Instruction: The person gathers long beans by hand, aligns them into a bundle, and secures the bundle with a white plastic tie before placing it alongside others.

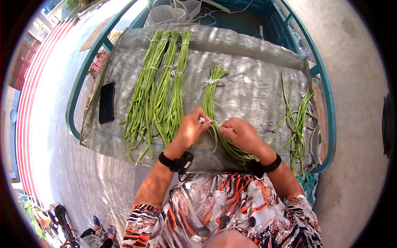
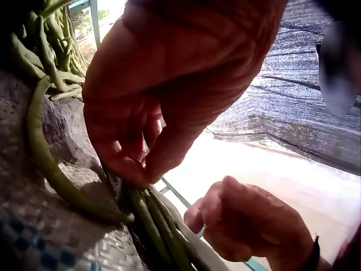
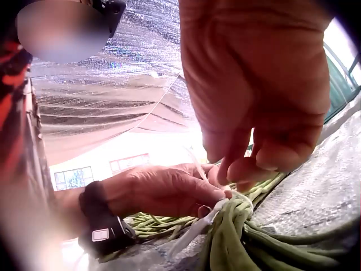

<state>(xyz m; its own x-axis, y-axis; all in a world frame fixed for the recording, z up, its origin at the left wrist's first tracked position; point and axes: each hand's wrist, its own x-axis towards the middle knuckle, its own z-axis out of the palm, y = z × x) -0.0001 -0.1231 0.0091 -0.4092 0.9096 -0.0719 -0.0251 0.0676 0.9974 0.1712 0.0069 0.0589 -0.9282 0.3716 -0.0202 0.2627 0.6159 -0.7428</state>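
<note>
Now L hand [image 1: 191, 127] & R hand [image 1: 245, 135] pinching wht. tie [image 1: 214, 131] round slim grn. beans [image 1: 209, 103].
Bundle curving on wrinkled, woven gry. sheet [image 1: 248, 99], teal rails [image 1: 328, 107] framing it outdoors.

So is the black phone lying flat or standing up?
Flat. The phone rests on the grey sheet, dark face up.

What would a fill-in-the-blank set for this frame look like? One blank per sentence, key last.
The phone lies toward the sheet's ____ edge, from the wearer's side.
The left hand pinches a tie coloured ____.
The wrist straps are ____ in colour.
The untied beans lie past the ____ hand.

Missing words: left; white; black; right
</note>
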